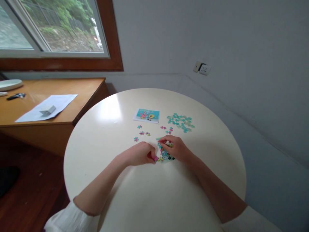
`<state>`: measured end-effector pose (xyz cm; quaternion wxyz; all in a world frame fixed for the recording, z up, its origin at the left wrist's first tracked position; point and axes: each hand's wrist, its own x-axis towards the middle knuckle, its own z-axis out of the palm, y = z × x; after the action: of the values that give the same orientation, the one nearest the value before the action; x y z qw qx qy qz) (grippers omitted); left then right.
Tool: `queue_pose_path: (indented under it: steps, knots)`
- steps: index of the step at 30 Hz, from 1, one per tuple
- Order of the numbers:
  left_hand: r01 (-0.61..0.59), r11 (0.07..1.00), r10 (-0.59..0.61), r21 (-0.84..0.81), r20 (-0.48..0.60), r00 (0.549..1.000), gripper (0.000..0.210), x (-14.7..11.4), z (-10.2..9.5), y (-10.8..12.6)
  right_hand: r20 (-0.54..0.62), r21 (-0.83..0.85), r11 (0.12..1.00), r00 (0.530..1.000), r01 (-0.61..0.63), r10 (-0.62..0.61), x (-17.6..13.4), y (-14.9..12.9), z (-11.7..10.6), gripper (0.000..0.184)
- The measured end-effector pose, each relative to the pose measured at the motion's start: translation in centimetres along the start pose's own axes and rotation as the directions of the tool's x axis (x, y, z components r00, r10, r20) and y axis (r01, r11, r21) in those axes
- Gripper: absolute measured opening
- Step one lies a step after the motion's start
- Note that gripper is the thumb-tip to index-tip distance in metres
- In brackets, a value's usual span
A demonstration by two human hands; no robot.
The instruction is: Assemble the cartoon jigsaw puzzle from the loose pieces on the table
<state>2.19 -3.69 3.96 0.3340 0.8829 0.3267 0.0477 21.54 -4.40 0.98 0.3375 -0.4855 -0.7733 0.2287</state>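
Observation:
A partly joined jigsaw puzzle (165,154) lies on the round white table (149,199) in front of me. At its left edge my left hand (142,153) is closed, thumb and fingertips pinching a small pink puzzle piece (156,158). My right hand (175,146) rests over the puzzle's upper part, its fingers bent and touching the top left edge; whether it grips a piece is hidden. Beyond the hands lie several loose pieces (142,133) on the left and a few pink and teal ones (171,129) on the right.
A picture card (147,115) with cartoon figures lies farther back. To its right spreads a pile of teal pieces (181,122). On the left, a wooden desk (89,93) bears a paper sheet (60,102), a small white box (47,110) and a white round dish (11,84).

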Motion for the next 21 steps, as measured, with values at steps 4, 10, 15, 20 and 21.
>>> queue_pose_path:
  steps: [4,10,15,20,21]
  knots:
    - [-0.017,1.0,0.017,-0.01,0.004,1.0,0.004,0.0,-0.1,0.2,0.114,0.065,0.995,0.99,0.08,-0.087,-0.1,-0.7,-0.9,0.008]
    - [-0.04,0.999,0.041,-0.035,0.023,0.999,0.008,0.0,0.3,0.3,0.325,0.065,0.982,0.927,0.177,-0.188,-0.2,-1.5,-1.6,0.011]
    - [-0.026,0.998,0.028,-0.058,0.037,0.999,0.008,-0.1,0.2,0.6,0.374,0.043,0.986,0.912,0.162,-0.166,-0.2,-1.9,-1.9,0.013]
    - [-0.014,0.999,0.015,-0.044,0.04,0.999,0.008,-0.1,0.1,0.8,0.394,0.037,0.984,0.903,0.172,-0.173,-0.1,-2.1,-1.9,0.011]
    - [-0.013,0.999,0.014,-0.039,0.039,0.999,0.007,-0.1,0.2,0.8,0.395,0.037,0.984,0.901,0.176,-0.176,-0.1,-2.1,-2.0,0.01]
